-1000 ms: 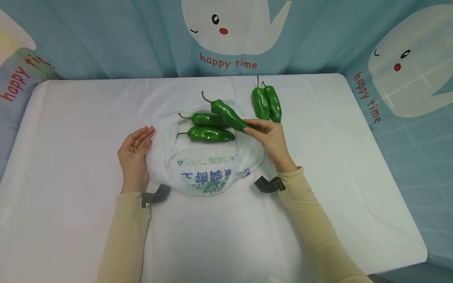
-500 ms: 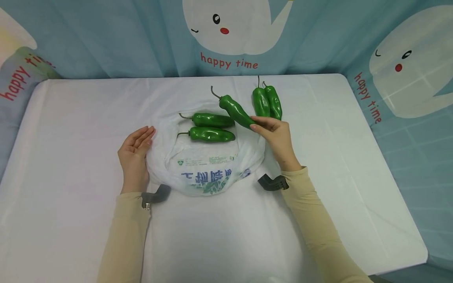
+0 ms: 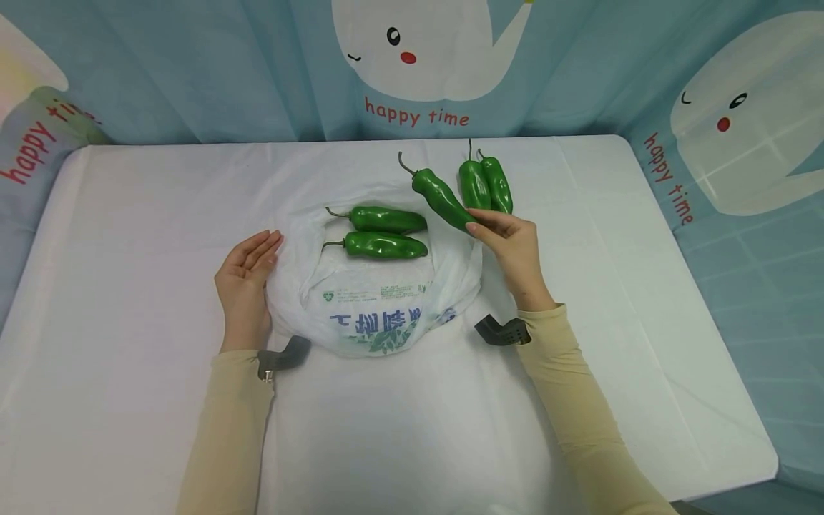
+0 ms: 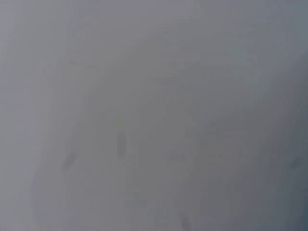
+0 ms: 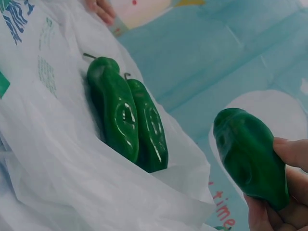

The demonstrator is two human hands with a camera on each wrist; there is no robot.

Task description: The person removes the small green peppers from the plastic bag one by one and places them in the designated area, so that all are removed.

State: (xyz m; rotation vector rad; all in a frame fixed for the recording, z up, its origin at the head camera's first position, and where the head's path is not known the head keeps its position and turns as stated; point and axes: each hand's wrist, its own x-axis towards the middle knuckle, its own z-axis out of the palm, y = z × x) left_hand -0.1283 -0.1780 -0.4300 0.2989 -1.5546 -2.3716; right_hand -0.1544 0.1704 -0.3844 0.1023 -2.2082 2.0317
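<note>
Between thumb and fingers, my right hand (image 3: 511, 247) pinches the tip end of a green chili pepper (image 3: 440, 198), its stem pointing up and left. The pepper is held at the right side of a white plastic bag (image 3: 373, 286) with blue and green print. Two more green peppers (image 3: 386, 244) lie side by side in the bag's opening; the right wrist view shows this pair (image 5: 113, 108) closely. At the bag's left edge my left hand (image 3: 246, 282) stands with its fingers straight, touching or very near the plastic. The left wrist view is a grey blur.
Another pair of green peppers (image 3: 475, 184) lies behind my right hand, near the far edge of the white table (image 3: 644, 343). A blue curtain (image 3: 257, 71) with white cartoon figures hangs behind the table. A dark camera mount (image 3: 502, 331) sits at my right wrist.
My right hand has moved right and slightly away with the pinched pepper, off the two peppers in the bag. My left hand and the bag have stayed in place.
</note>
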